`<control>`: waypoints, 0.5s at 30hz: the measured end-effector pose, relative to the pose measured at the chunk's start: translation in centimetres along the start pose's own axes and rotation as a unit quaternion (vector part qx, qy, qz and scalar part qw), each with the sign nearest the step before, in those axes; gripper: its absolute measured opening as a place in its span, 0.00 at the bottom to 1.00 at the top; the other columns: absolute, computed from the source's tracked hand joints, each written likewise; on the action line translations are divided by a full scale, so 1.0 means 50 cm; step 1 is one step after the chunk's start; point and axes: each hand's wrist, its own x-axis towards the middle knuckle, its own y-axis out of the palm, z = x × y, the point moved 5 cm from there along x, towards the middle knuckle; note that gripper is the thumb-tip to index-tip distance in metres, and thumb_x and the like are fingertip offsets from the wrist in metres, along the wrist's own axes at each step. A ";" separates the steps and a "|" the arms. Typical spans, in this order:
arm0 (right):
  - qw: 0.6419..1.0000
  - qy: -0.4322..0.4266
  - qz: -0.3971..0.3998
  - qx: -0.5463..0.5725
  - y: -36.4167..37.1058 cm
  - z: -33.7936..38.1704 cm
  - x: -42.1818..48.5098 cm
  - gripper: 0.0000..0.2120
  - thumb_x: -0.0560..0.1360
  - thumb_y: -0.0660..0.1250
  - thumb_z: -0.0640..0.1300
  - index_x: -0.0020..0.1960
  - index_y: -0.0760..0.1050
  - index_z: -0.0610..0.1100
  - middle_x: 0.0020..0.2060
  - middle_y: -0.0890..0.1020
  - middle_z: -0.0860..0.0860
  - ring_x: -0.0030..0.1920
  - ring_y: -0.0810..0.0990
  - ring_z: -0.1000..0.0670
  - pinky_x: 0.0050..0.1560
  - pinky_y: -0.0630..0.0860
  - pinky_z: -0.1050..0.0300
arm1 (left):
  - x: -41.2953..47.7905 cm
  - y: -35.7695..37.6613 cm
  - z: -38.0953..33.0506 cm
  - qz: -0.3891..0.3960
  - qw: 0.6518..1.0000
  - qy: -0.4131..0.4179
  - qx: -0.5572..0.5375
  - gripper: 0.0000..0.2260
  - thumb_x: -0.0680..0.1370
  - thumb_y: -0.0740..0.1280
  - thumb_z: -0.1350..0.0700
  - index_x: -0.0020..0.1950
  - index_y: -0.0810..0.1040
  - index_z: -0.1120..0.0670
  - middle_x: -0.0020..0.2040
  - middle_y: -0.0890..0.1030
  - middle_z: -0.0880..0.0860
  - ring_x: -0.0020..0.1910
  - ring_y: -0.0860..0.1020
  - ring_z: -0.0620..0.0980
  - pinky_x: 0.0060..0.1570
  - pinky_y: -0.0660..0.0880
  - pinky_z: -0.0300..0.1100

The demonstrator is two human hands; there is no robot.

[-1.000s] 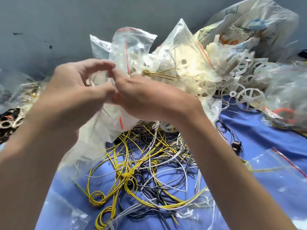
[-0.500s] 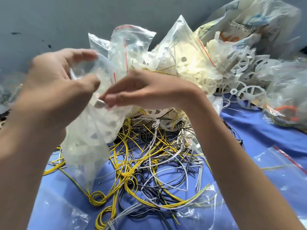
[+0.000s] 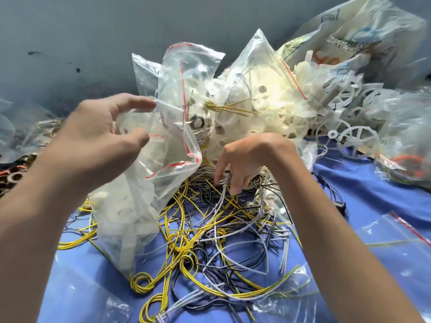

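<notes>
Blue cloth (image 3: 349, 183) below: left hand (image 3: 100, 141) grips zip bag (image 3: 168, 159) (red-striped); right hand (image 3: 251, 157) fingers (image 3: 235, 184) pinch white wires (image 3: 221, 199).

White plastic wheels (image 3: 356, 138) heaped on blue cloth (image 3: 363, 183). Left of wheels, clear bags of cream plastic parts (image 3: 261, 89), propped upright. Behind wheels, big printed bag (image 3: 349, 31) against grey wall (image 3: 70, 31). Right of wheels, bag with orange ring (image 3: 407, 159). In front of wheels, flat zip bag (image 3: 396, 234). Far left of wheels, metal rings (image 3: 14, 176).
</notes>
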 end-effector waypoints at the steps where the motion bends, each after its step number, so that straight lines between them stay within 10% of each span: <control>1: 1.000 0.003 0.001 -0.004 0.004 0.003 0.004 0.18 0.71 0.73 0.40 0.60 0.78 0.50 0.34 0.84 0.55 0.32 0.83 0.61 0.31 0.75 0.70 | -0.002 0.003 -0.004 0.002 1.000 0.002 0.005 0.17 0.63 0.61 0.51 0.44 0.78 0.32 0.19 0.65 0.44 0.18 0.60 0.44 0.18 0.54 0.29; 6: 0.980 -0.081 -0.172 -0.060 -0.053 0.049 -0.052 0.02 0.74 0.70 0.49 0.44 0.81 0.52 0.29 0.79 0.60 0.23 0.73 0.67 0.23 0.65 0.75 | -0.008 0.013 -0.014 0.020 1.000 0.018 0.006 0.13 0.68 0.65 0.54 0.48 0.79 0.38 0.17 0.65 0.45 0.18 0.62 0.44 0.17 0.56 0.28; 12: 0.898 -0.209 -0.387 0.018 -0.110 0.121 -0.122 0.11 0.76 0.68 0.48 0.49 0.78 0.40 0.43 0.77 0.50 0.42 0.75 0.53 0.41 0.69 0.69 | -0.016 0.038 -0.034 0.059 0.998 0.016 -0.033 0.05 0.71 0.69 0.43 0.40 0.82 0.42 0.28 0.79 0.39 0.24 0.71 0.34 0.25 0.62 0.22; 13: 0.892 -0.215 -0.394 0.049 -0.111 0.128 -0.127 0.12 0.76 0.67 0.47 0.49 0.77 0.37 0.42 0.79 0.47 0.42 0.78 0.50 0.41 0.72 0.63 | -0.018 0.044 -0.038 0.070 0.997 0.029 -0.025 0.08 0.75 0.69 0.46 0.41 0.83 0.48 0.36 0.76 0.36 0.21 0.68 0.34 0.23 0.60 0.25; 15: 0.883 -0.225 -0.401 0.093 -0.114 0.132 -0.128 0.14 0.76 0.68 0.46 0.47 0.75 0.33 0.38 0.80 0.44 0.36 0.81 0.49 0.37 0.74 0.55 | -0.021 0.051 -0.041 0.065 0.997 0.047 0.020 0.16 0.79 0.65 0.50 0.42 0.82 0.62 0.20 0.56 0.44 0.18 0.61 0.42 0.20 0.54 0.34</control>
